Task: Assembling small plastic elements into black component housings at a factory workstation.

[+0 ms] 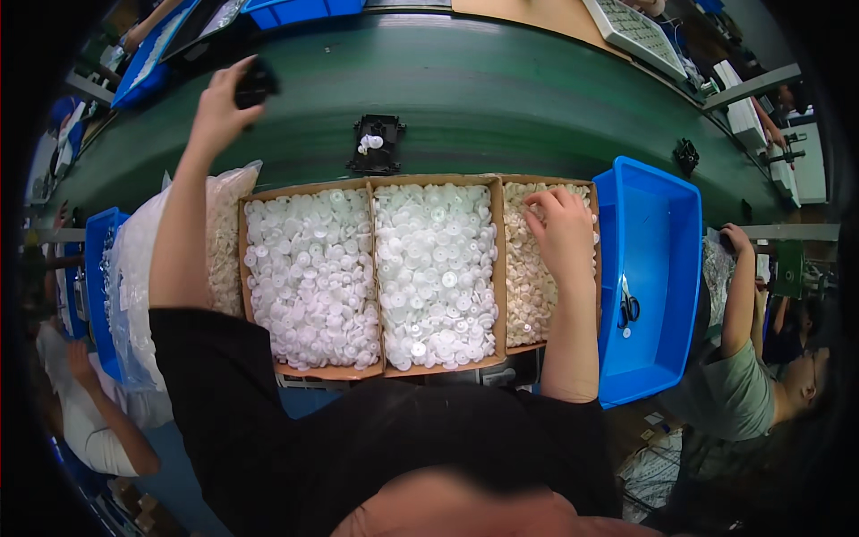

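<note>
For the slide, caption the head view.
Left hand lifts a black part over the belt; right hand picks from a box.

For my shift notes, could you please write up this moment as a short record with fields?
Left hand: raised over the green conveyor belt, fingers closed on a small black part
Right hand: reaching into the right cardboard box of small cream pieces
Other boxes: two cardboard boxes of white plastic discs
On belt: black housing with a white piece in it
Right side: blue bin holding scissors
</note>
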{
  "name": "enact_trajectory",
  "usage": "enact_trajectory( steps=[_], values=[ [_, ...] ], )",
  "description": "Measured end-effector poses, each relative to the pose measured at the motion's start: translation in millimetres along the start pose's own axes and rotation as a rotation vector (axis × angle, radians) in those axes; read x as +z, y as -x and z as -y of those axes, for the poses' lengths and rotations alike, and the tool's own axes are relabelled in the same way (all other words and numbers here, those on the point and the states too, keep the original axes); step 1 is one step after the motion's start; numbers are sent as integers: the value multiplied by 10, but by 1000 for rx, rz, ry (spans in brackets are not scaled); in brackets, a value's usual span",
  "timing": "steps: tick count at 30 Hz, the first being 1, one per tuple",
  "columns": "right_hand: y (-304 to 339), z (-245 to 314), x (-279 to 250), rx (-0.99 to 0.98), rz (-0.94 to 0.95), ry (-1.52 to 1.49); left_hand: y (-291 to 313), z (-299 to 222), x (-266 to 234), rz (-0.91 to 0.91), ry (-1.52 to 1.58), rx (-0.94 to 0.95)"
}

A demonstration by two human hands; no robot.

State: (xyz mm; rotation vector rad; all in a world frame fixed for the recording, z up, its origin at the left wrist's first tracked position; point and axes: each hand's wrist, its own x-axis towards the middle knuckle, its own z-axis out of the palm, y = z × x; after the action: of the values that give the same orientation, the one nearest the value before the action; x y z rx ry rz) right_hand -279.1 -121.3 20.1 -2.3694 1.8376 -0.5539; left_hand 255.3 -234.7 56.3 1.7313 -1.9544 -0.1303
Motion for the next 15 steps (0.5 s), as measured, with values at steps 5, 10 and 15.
enact_trajectory(
  steps=[5, 10, 15],
  values=[
    [63, 63, 33, 9, -40, 224, 952, -1924, 237, 167, 327, 342],
    [72, 148, 71, -74, -93, 325, 1726, -2437, 817, 377, 461, 140],
    [183, 280, -100, -35, -78, 25, 1843, -2353, 1097, 167, 306, 264]
  ],
)
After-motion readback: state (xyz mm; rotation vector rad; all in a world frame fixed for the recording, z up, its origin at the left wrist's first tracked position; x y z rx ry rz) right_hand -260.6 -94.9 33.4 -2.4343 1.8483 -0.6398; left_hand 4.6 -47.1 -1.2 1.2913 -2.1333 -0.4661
